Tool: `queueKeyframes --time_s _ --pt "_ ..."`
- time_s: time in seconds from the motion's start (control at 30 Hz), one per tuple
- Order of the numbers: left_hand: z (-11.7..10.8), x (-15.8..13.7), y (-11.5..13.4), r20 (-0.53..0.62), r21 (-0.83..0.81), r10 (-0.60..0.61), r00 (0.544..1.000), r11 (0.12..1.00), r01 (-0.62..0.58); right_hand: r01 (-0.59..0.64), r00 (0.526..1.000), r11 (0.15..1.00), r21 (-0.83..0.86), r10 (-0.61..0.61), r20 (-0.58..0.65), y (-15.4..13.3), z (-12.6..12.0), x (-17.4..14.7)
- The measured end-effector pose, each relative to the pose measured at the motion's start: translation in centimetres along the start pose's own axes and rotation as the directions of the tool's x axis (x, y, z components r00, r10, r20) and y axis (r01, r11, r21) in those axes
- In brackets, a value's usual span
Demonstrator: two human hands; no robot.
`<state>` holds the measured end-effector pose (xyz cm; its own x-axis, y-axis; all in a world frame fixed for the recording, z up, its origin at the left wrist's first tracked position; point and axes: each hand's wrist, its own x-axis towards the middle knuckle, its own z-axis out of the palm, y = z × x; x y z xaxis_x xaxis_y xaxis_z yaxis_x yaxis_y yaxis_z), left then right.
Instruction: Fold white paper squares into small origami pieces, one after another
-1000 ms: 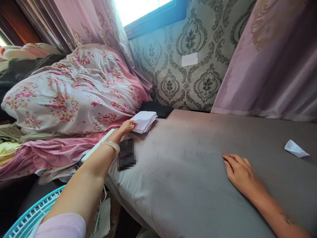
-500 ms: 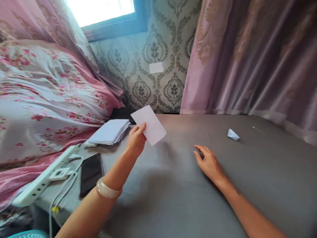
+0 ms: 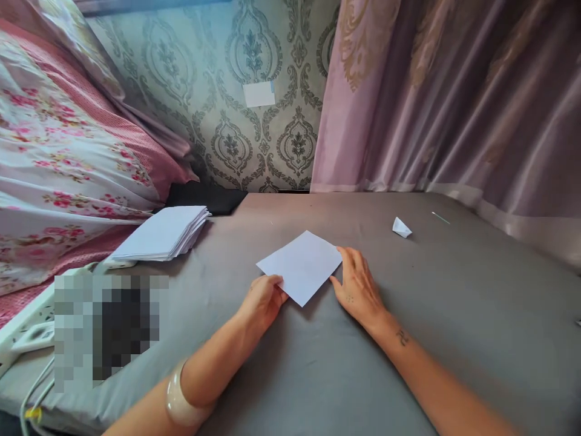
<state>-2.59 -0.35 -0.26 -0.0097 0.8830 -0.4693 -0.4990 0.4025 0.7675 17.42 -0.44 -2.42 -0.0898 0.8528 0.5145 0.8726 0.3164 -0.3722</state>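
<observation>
A plain white sheet of paper [image 3: 300, 266] is held a little above the grey cloth, turned so that one corner points toward me. My left hand [image 3: 267, 298] pinches its near left edge, thumb on top and fingers underneath. At the right corner is my right hand [image 3: 358, 283], its thumb and forefinger on either side of that corner and touching the edges. A pale bangle [image 3: 179, 396] circles my left wrist. To the right of the hands lies a small folded white paper piece [image 3: 402, 227].
A stack of white paper [image 3: 161, 233] lies at the left, before a black flat item [image 3: 206, 198]. Left of me are a white power strip [image 3: 27, 315], cables and a pixelated dark patch [image 3: 122, 333]. A thin stick [image 3: 440, 217] lies far right. Curtains [image 3: 385, 109] hang behind.
My left hand has lowered the sheet toward the cloth and nearer my right hand. My right hand has come to the sheet's right corner. The view has tipped down and turned right.
</observation>
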Motion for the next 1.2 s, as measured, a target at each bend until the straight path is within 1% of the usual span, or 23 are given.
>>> queueKeyframes --time_s 0.13,0.2,0.23,0.3,0.33,0.37,0.4,0.43,0.47,0.5,0.53,0.57,0.6,0.63,0.67,0.73,0.77,0.83,0.9,0.93,1.0,1.1,1.2 --pt "0.8 -1.3 -0.3 0.024 -0.052 -0.033 0.999 0.998 0.034 0.071 0.988 0.997 0.036 -0.076 0.133 -0.8 0.0 -0.2" --pt "1.0 -2.2 -0.7 0.081 -0.032 -0.046 0.996 0.998 0.048 0.099 0.973 0.993 0.062 -0.11 0.204 -0.9 0.1 -0.3" --pt "1.1 -2.7 -0.9 0.13 -0.006 -0.042 0.991 0.999 0.043 0.102 0.966 0.992 0.071 -0.116 0.23 -1.0 0.2 -0.3" --pt "1.0 -3.6 -0.8 0.185 0.081 0.004 0.983 0.997 -0.019 0.093 0.957 0.99 0.107 -0.119 0.265 -0.8 0.1 -0.2" --pt "0.9 -3.9 -0.5 0.173 0.13 0.072 0.982 0.987 -0.095 0.078 0.954 0.987 0.138 -0.114 0.276 -0.8 0.0 -0.2" --pt "0.7 -4.1 0.0 0.141 0.177 0.179 0.974 0.963 -0.203 0.058 0.951 0.982 0.178 -0.108 0.289 -0.7 -0.3 -0.1" --pt "0.5 -4.1 0.7 0.105 0.212 0.32 0.942 0.918 -0.336 0.036 0.945 0.974 0.222 -0.105 0.309 -0.6 -0.6 0.0" --pt "0.2 -3.9 1.6 0.052 0.248 0.476 0.878 0.845 -0.473 0.014 0.935 0.964 0.266 -0.107 0.338 -0.5 -1.0 0.1" --pt "-0.1 -3.5 2.4 -0.005 0.288 0.609 0.793 0.761 -0.582 0.002 0.917 0.952 0.307 -0.124 0.379 -0.5 -1.4 0.2" --pt "-0.5 -3.0 3.3 -0.051 0.325 0.692 0.72 0.693 -0.643 -0.008 0.893 0.942 0.336 -0.145 0.426 -0.4 -1.8 0.2" --pt "-0.9 -2.3 4.0 -0.082 0.351 0.727 0.682 0.661 -0.663 -0.006 0.867 0.934 0.358 -0.174 0.468 -0.3 -2.2 0.3" --pt "-1.3 -1.6 4.5 -0.091 0.365 0.723 0.685 0.664 -0.653 -0.004 0.846 0.929 0.37 -0.194 0.496 -0.2 -2.5 0.3" --pt "-1.7 -0.9 4.9 -0.082 0.37 0.691 0.718 0.691 -0.622 -0.013 0.838 0.928 0.372 -0.193 0.511 -0.1 -2.7 0.3" --pt "-2.1 -0.2 5.0 -0.065 0.375 0.644 0.762 0.723 -0.58 -0.023 0.838 0.929 0.37 -0.184 0.514 0.0 -2.8 0.4" --pt "-2.4 0.4 5.0 -0.035 0.388 0.591 0.806 0.751 -0.535 -0.043 0.846 0.932 0.361 -0.159 0.509 0.1 -2.8 0.4" --pt "-2.7 1.2 4.5 0.053 0.445 0.445 0.894 0.791 -0.42 -0.12 0.87 0.941 0.317 -0.054 0.49 0.2 -2.7 0.4" --pt "-2.7 1.4 4.2 0.091 0.488 0.373 0.923 0.792 -0.368 -0.173 0.875 0.944 0.28 0.017 0.484 0.2 -2.6 0.5" --pt "-2.7 1.5 3.7 0.157 0.576 0.254 0.954 0.761 -0.298 -0.28 0.868 0.942 0.186 0.166 0.468 0.2 -2.4 0.5" --pt "-2.5 1.4 3.4 0.213 0.643 0.194 0.957 0.71 -0.287 -0.339 0.863 0.935 0.099 0.268 0.428 0.1 -2.2 0.5" --pt "-2.5 1.4 3.3 0.239 0.669 0.185 0.953 0.68 -0.299 -0.349 0.868 0.935 0.067 0.295 0.4 0.1 -2.1 0.5" --pt "-2.5 1.4 3.0 0.262 0.709 0.207 0.943 0.621 -0.334 -0.353 0.881 0.936 0.016 0.326 0.342 0.2 -2.0 0.3" --pt "-2.6 1.8 2.4 0.298 0.755 0.259 0.919 0.525 -0.393 -0.334 0.897 0.942 -0.022 0.325 0.3 0.4 -1.7 0.1" --pt "-2.6 2.2 2.1 0.319 0.811 0.285 0.904 0.411 -0.415 -0.298 0.913 0.954 -0.034 0.295 0.282 0.6 -1.4 -0.1"
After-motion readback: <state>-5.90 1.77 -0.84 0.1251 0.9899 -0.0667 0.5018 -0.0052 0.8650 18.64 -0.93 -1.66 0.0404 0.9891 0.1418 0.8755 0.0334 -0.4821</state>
